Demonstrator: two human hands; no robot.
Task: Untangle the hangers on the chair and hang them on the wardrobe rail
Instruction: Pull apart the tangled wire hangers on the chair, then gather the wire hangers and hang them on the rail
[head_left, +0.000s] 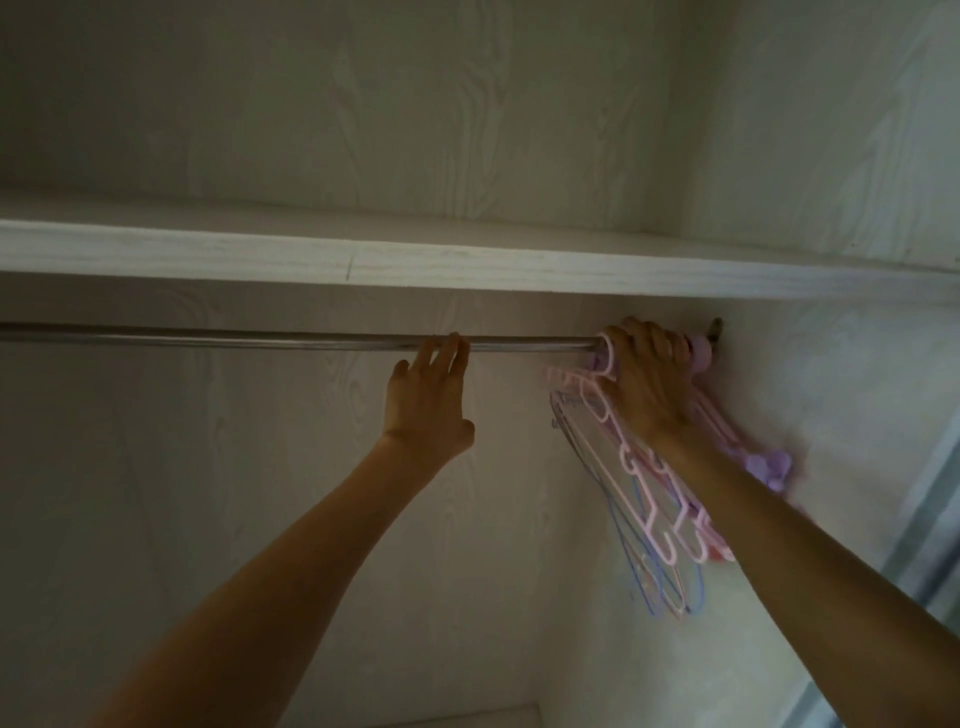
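Inside a pale wardrobe in dim light

A whitewashed wood-grain shelf (467, 265) ran across the whole width, its front edge catching the most light. Above it the back panel (363, 104) showed faint swirling grain, and the same finish covered the right side wall (831, 364) and the far panel below the shelf. At the far right edge a grey-blue strip (935, 545) stood brighter than the shadowed interior, which darkened toward the lower left.

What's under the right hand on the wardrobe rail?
Under the right hand, hooks of pink hangers loop over the rail. The hand covers most hooks, so their number stays hidden.
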